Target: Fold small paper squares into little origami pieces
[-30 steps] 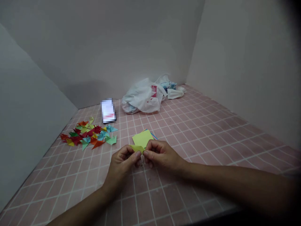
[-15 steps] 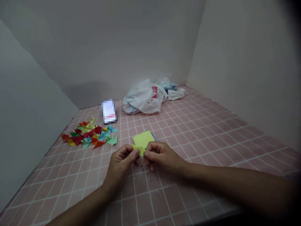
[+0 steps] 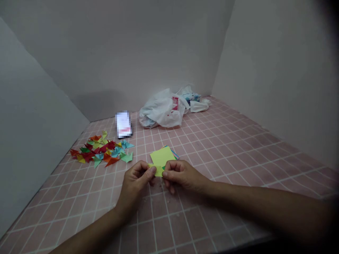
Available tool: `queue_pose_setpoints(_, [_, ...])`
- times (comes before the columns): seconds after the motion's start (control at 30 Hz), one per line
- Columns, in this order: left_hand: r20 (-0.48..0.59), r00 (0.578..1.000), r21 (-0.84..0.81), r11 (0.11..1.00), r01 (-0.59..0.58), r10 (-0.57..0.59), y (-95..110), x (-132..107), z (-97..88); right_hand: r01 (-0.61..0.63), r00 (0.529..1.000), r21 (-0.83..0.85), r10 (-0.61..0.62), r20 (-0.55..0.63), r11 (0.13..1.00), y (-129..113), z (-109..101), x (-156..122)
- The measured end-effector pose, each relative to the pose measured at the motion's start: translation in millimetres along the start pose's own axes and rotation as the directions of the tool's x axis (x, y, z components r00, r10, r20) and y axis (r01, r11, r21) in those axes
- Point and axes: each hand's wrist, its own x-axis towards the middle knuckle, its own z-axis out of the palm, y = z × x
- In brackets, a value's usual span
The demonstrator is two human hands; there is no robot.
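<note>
Between my two hands is a small folded piece of yellow origami paper [image 3: 159, 171]. My left hand [image 3: 139, 179] pinches its left end between thumb and fingers. At the right end, the thumb and index finger of my right hand [image 3: 182, 175] are closed on it. Just beyond the hands lies a stack of square origami paper [image 3: 162, 155], yellow on top, with blue, pink and green edges showing. To the left spreads a pile of folded paper cranes [image 3: 102, 150] in red, orange, yellow, green and light blue.
A phone [image 3: 123, 124] with a lit, blurred screen stands behind the cranes. White plastic bags [image 3: 162, 109] lie against the back wall, with a blue-patterned pack [image 3: 192, 97] beside them. Pink tiles [image 3: 225, 148] cover the surface, enclosed by pale walls.
The yellow paper has turned slightly in my fingers and now looks flatter and more rectangular. Both hands keep their pinch in nearly the same place.
</note>
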Motion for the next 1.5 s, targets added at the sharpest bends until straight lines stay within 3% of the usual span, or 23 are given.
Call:
queue_pose_setpoints(0.33, [-0.039, 0.998, 0.031, 0.999, -0.040, 0.041, 4, 2, -3.8, -0.034, 0.999, 0.012, 0.034, 0.022, 0.999, -1, 1, 0])
queue_pose_setpoints(0.6, [0.028, 0.997, -0.061, 0.996, 0.069, -0.067, 1, 4, 2.3, 0.026, 0.999, -0.011, -0.026, -0.027, 1.000, -1, 0, 0])
queue_pose_setpoints(0.73, [0.078, 0.989, -0.040, 0.990, 0.132, -0.128, -1, 2, 5.0, 0.019, 1.000, -0.002, -0.019, 0.021, 1.000, 2, 0, 0])
queue_pose_setpoints(1.3, [0.042, 0.993, 0.013, 0.994, 0.109, -0.109, 2, 3, -0.1, -0.017, 0.998, 0.038, 0.015, 0.055, 0.999, 3, 2, -2])
queue_pose_setpoints(1.5, [-0.031, 0.999, -0.006, 1.000, 0.026, -0.026, 8, 8, -6.3, 0.012, 1.000, 0.027, -0.012, 0.005, 1.000, -2, 0, -2])
